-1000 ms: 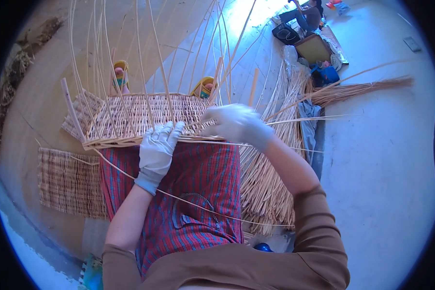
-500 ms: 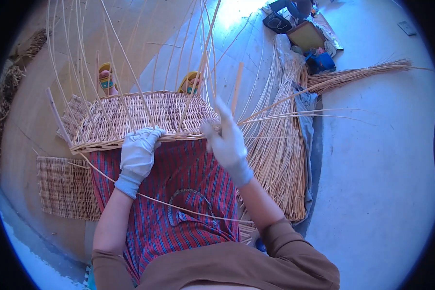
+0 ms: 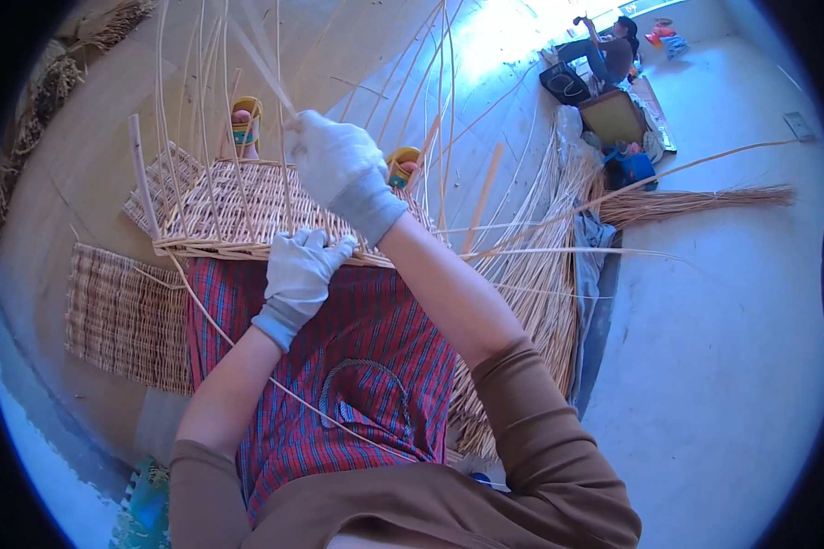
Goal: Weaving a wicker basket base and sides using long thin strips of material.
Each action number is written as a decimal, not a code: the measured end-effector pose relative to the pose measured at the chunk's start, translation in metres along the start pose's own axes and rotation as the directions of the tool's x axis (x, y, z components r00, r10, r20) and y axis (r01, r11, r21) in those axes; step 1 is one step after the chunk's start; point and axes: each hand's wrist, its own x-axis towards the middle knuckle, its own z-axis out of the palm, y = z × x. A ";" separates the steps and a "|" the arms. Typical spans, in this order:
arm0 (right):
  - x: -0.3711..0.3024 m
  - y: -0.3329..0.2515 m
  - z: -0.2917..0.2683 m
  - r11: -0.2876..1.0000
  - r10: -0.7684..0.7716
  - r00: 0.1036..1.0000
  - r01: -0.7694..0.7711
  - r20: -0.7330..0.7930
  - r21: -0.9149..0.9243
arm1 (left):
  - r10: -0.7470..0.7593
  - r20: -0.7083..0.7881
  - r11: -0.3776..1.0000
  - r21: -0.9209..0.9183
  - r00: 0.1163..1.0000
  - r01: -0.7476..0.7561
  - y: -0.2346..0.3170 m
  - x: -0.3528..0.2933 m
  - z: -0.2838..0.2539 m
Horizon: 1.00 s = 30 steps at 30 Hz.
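Observation:
A woven wicker basket base (image 3: pixel 238 203) lies across my lap, its near edge toward me, with tall thin stakes rising around it. My left hand (image 3: pixel 304 273), in a white glove, pinches the near rim near its middle. Above the weave, my right hand (image 3: pixel 341 166), gloved too, is closed around a wicker stake (image 3: pixel 264 62) that is smeared by motion. One long loose strand (image 3: pixel 288 389) runs from the left corner over the red striped cloth (image 3: pixel 375 320) on my lap. Long strands stick out to the right from the rim.
A big bundle of pale wicker rods (image 3: pixel 531 339) lies to my right, with a browner bundle (image 3: pixel 705 203) beyond. Woven mats (image 3: pixel 124 316) rest on the left floor. My sandalled feet show past the base. Far off sits a person (image 3: pixel 609 50) near a black bag (image 3: pixel 565 84).
My right hand has gone from open at the right end of the rim up and left, and has closed on a stake. My left hand has shifted right along the rim.

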 end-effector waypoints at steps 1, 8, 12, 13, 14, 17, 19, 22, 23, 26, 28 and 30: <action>-0.001 0.013 0.000 0.998 0.004 0.998 0.000 -0.066 0.056 | 0.002 -0.008 1.000 0.000 1.000 -0.002 0.001 0.000 0.000; -0.052 0.105 0.014 0.937 -0.319 0.947 0.321 -0.036 0.141 | 0.180 -0.416 0.979 -0.008 0.891 -0.201 0.045 0.021 -0.009; -0.114 0.159 -0.032 0.947 -0.143 0.814 0.278 0.563 -0.162 | 0.043 -0.014 0.999 0.015 0.999 -0.043 0.050 0.024 0.030; -0.106 0.172 -0.067 0.913 0.189 0.734 0.114 0.653 -0.392 | 0.087 -0.122 0.996 0.020 0.989 -0.085 0.048 0.021 0.034; -0.110 0.188 -0.086 0.622 0.176 0.859 0.281 0.480 -0.731 | 0.083 -0.129 0.996 -0.009 0.988 -0.085 0.047 0.022 0.036; -0.157 0.147 -0.140 0.552 -0.242 0.964 0.229 0.109 -0.801 | 0.098 -0.241 0.989 -0.081 0.965 -0.121 0.033 0.014 0.031; -0.208 0.119 -0.108 0.508 0.164 0.968 0.085 0.192 -0.857 | 0.114 -0.174 0.993 -0.010 0.978 -0.117 0.031 0.010 0.034; -0.216 0.138 -0.053 0.901 0.147 0.974 -0.061 0.171 -0.429 | 0.130 -0.183 0.985 -0.086 0.974 -0.148 0.028 0.007 0.041; -0.209 0.138 -0.035 0.929 0.093 0.989 -0.043 0.119 -0.369 | 0.139 -0.179 0.983 -0.094 0.974 -0.158 0.027 0.007 0.040; -0.193 0.163 0.011 0.953 0.005 1.000 0.001 0.019 -0.301 | 0.183 -0.202 0.969 -0.126 0.962 -0.211 0.035 0.018 0.038; -0.181 0.171 -0.003 0.945 -0.127 0.990 0.137 0.053 -0.296 | 0.175 -0.217 0.971 -0.124 0.960 -0.205 0.030 0.015 0.036; -0.174 0.181 -0.011 0.906 -0.300 0.954 0.281 -0.013 -0.317 | 0.170 -0.249 0.969 -0.136 0.953 -0.208 0.029 0.012 0.033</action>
